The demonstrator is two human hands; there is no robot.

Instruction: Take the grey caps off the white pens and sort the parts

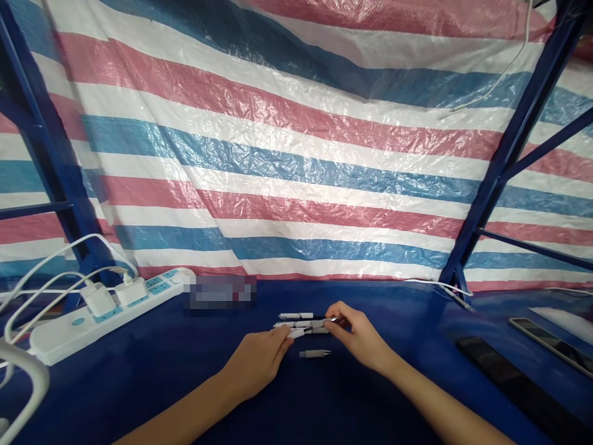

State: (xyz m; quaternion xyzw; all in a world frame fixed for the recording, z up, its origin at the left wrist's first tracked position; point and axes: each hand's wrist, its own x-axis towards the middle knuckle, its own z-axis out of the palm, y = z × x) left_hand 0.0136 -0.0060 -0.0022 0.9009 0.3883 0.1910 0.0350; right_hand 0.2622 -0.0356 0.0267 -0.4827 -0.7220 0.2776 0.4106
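Pens [296, 316] lie apart from the table's back edge [347, 284].

white pens [296, 316] lying sideways; grey pen piece [315, 353] nearer, apart

The far sheet [296, 167] is striped red, white and blue; table [301, 408] and right post [504, 161] are coloured dark blue, the left strip [55, 337] white with light-blue sockets [160, 287], the near pen barrel [315, 353] grey.

No legible text, no brands, no numbers; pixelated patch [220, 292] unreadable
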